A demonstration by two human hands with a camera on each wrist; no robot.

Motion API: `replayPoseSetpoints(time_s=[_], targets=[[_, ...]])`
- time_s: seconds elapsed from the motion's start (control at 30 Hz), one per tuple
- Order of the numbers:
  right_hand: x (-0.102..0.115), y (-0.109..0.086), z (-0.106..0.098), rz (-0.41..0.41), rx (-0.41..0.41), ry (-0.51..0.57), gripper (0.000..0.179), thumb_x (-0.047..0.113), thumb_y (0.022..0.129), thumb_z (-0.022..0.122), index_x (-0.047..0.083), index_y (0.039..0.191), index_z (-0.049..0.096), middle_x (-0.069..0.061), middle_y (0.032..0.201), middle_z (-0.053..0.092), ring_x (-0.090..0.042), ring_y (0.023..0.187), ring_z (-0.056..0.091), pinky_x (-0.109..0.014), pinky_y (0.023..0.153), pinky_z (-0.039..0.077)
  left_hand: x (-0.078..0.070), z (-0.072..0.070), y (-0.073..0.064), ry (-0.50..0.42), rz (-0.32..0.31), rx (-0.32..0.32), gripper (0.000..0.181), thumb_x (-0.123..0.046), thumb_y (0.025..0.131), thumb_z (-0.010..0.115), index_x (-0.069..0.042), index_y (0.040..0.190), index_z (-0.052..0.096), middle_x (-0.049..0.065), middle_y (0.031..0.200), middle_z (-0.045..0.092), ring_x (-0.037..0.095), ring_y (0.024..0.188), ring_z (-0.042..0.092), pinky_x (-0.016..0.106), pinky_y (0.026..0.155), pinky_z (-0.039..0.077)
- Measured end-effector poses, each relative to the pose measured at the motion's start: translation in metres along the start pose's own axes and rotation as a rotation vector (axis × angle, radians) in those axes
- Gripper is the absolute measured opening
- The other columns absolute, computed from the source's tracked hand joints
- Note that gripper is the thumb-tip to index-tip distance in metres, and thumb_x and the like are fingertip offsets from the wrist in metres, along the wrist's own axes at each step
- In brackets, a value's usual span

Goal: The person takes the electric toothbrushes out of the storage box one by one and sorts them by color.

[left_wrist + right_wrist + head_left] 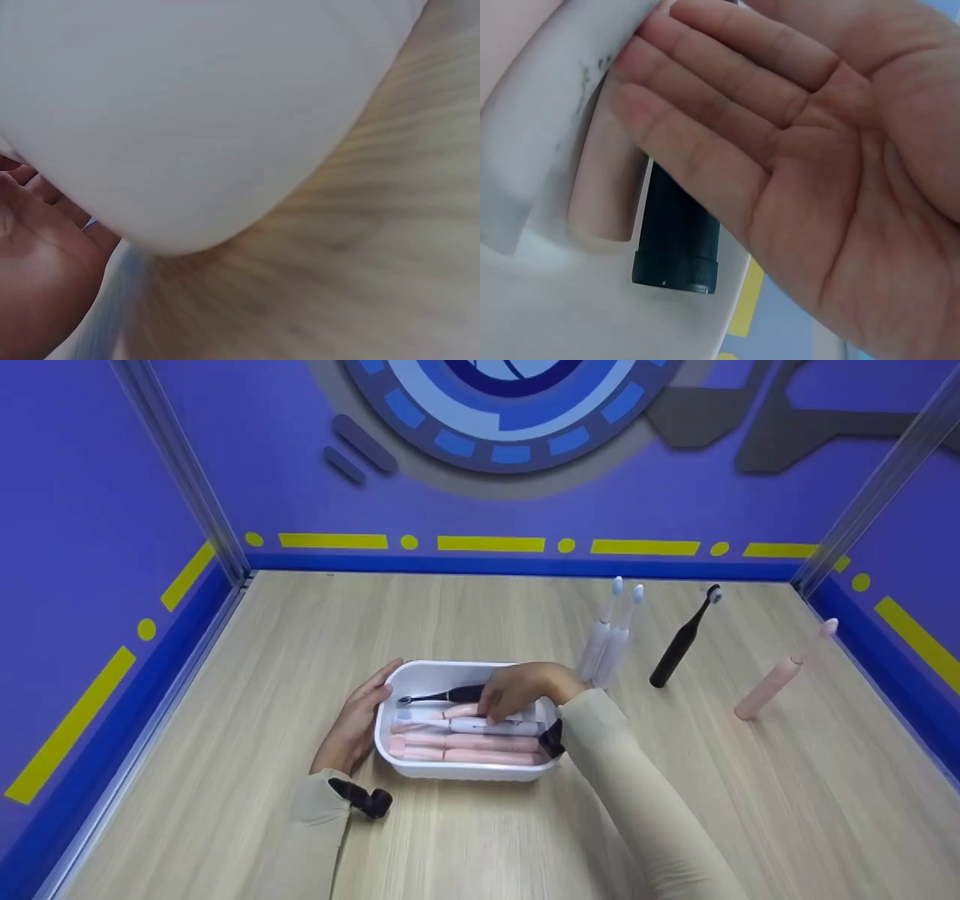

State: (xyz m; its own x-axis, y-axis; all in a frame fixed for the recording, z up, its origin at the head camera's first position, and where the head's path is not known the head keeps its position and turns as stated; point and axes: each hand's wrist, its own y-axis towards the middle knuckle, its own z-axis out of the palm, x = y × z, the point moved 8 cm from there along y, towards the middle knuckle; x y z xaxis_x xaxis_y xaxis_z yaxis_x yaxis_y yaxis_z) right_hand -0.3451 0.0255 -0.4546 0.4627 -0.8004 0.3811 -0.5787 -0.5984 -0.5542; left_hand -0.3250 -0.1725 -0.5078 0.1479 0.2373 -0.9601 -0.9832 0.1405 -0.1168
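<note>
My left hand [356, 724] grips the left end of a white plastic box [465, 772], thumb at the rim and fingers along its outside. In the left wrist view the palm [45, 262] lies beside the box's wall. Inside the box my right hand [517, 690] reaches down and pinches a white electric toothbrush [465, 725] by its handle; the thumb is hidden in the right wrist view. Beneath those fingers [705, 157] lie a pink toothbrush [604, 202] and a black toothbrush [679, 225]. Two more pink toothbrushes [487, 750] lie along the box's front side.
Right of the box, two white toothbrushes [604, 649] stand upright close together. Beyond them stand a black toothbrush [675, 652] and a pink toothbrush [772, 686]. The wooden tabletop [315, 622] is bounded by blue walls [480, 510] at the back and sides.
</note>
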Motion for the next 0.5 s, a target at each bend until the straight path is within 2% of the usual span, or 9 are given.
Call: replayPoseSetpoints(time_s=[0.13,0.37,0.5], targets=[[0.0007,0.0010,0.0009,0.027,0.001,0.000,0.025,0.021,0.089,0.066,0.019,0.113,0.072,0.004,0.112,0.067,-0.008,0.092,0.052,-0.029,0.089,0.047,-0.0001,0.0001,-0.0005,-0.001,0.018,0.000,0.050,-0.007,0.101,0.030,-0.008,0.151,0.029,0.009,0.160,0.022,0.025,0.149,0.017,0.040,0.122,0.016],[0.0015,0.0003,0.0039,0.038,0.032,0.023,0.030,0.012,0.086,0.067,0.012,0.116,0.070,0.003,0.101,0.065,-0.008,0.082,0.053,-0.019,0.073,0.047,0.0005,0.0021,-0.0009,-0.030,0.030,-0.002,0.050,-0.007,0.101,0.030,-0.007,0.151,0.029,0.012,0.159,0.024,0.027,0.147,0.020,0.041,0.122,0.017],[0.0038,0.0003,0.0052,0.041,0.030,0.014,0.031,0.011,0.086,0.068,0.013,0.117,0.070,0.000,0.111,0.068,-0.009,0.085,0.059,-0.021,0.076,0.051,0.0007,0.0015,-0.0007,-0.030,0.029,-0.011,0.050,-0.007,0.101,0.030,-0.007,0.151,0.030,0.012,0.158,0.026,0.027,0.147,0.022,0.041,0.121,0.018]])
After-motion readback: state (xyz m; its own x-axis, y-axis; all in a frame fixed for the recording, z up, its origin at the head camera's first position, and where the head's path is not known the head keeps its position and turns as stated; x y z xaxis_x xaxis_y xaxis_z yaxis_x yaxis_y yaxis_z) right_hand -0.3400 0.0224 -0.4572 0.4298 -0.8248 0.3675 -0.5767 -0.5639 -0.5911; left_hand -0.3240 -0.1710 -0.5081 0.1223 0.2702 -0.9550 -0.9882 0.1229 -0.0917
